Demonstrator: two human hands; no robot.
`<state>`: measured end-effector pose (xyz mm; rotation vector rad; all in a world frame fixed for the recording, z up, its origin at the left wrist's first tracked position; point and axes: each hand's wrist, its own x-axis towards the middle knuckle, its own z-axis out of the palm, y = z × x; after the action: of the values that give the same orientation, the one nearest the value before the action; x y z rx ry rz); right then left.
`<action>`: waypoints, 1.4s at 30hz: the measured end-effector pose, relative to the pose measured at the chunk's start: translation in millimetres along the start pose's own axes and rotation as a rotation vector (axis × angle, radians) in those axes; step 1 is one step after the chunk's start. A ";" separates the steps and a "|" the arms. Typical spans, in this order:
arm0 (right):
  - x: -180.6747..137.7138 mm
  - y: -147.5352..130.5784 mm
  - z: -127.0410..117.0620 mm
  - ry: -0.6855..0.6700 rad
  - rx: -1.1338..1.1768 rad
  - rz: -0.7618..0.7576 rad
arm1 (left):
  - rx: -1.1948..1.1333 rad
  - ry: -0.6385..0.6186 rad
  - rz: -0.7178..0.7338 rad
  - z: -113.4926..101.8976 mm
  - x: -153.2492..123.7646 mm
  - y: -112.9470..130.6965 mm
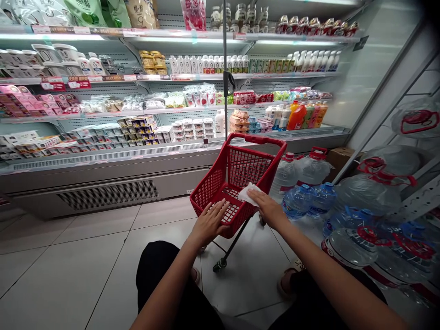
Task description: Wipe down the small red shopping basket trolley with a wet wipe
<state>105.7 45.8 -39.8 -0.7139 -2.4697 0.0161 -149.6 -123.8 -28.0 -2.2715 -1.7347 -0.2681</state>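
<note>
A red plastic shopping cart (252, 160) with perforated basket walls and small wheels stands in front of me. My left hand (210, 223) lies over the basket's near left edge, its fingers stretched out and holding nothing. At the basket's right side, my right hand (266, 205) presses a white wipe (248, 192) near the rim. Its fingers lie over the wipe; whether the cloth touches the inner wall or only the rim, I cannot tell.
A refrigerated display case (113, 188) stocked with dairy and drinks runs along the back. Large water bottles (364, 188) and smaller blue-tinted bottles (298, 200) crowd the right side. Pale floor tiles (103, 247) lie around the cart, and my legs are on both sides below.
</note>
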 end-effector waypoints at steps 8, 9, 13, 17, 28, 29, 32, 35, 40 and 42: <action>-31.1 -75.7 13.6 0.011 0.035 -0.139 | 0.060 0.067 -0.112 17.8 11.0 25.7; -37.5 -84.2 12.4 -0.004 0.043 -0.171 | 0.056 0.073 -0.119 18.0 11.4 28.4; -49.7 -80.9 0.9 -0.048 0.049 -0.209 | -0.003 0.050 -0.015 13.6 10.3 21.0; -50.4 -42.6 -10.4 -0.013 0.030 -0.087 | 0.003 0.038 0.010 9.6 7.6 -5.2; -72.1 -81.8 9.7 0.059 -0.095 -0.049 | 0.004 0.082 -0.178 25.9 30.9 47.3; -73.1 -81.4 8.3 0.056 -0.111 -0.046 | 0.005 0.078 -0.181 25.4 32.7 51.3; -82.6 -69.0 -0.6 0.024 -0.156 -0.044 | 0.000 0.061 -0.147 21.7 33.8 49.3; -98.5 -53.5 -8.8 0.025 -0.198 0.004 | 0.001 0.077 -0.045 18.8 29.8 32.9; -106.1 -56.3 -3.6 0.035 -0.269 0.126 | 0.054 0.093 -0.018 22.3 27.5 20.9; -98.4 -67.6 5.1 0.050 -0.272 0.139 | 0.084 0.093 -0.042 24.1 30.1 25.8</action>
<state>138.9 -60.1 -84.0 -0.9872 -2.3951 -0.2865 -117.2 -94.9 -44.2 -2.1315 -1.7146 -0.2991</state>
